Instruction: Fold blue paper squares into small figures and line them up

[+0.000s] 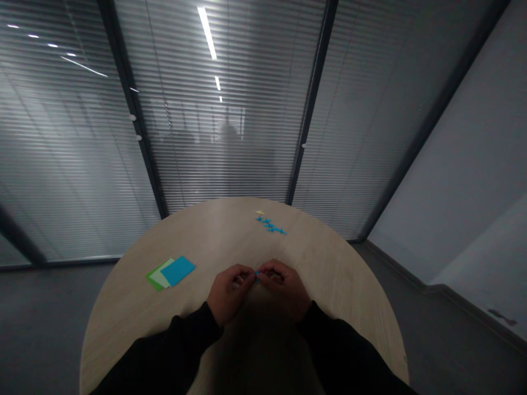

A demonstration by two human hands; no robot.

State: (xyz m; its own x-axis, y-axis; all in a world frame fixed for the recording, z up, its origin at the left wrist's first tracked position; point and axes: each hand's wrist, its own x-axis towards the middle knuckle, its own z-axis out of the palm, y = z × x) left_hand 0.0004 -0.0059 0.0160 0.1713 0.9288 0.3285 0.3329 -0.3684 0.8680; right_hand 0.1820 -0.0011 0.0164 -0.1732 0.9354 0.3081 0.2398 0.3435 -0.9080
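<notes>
Both hands, left hand (228,293) and right hand (286,288), meet over the counter (206,236), fingers (247,273) pinching a small blue paper piece (257,272) between them.

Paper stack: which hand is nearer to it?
Left. The left hand is right of the paper stack; the right hand is farther right, beyond the left one. Both pinch a blue piece.

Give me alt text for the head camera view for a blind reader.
The left hand and right hand pinch a small blue paper piece over a round wooden table. At left lie blue and green sheets; farther off, blue stars and a yellow star.
</notes>
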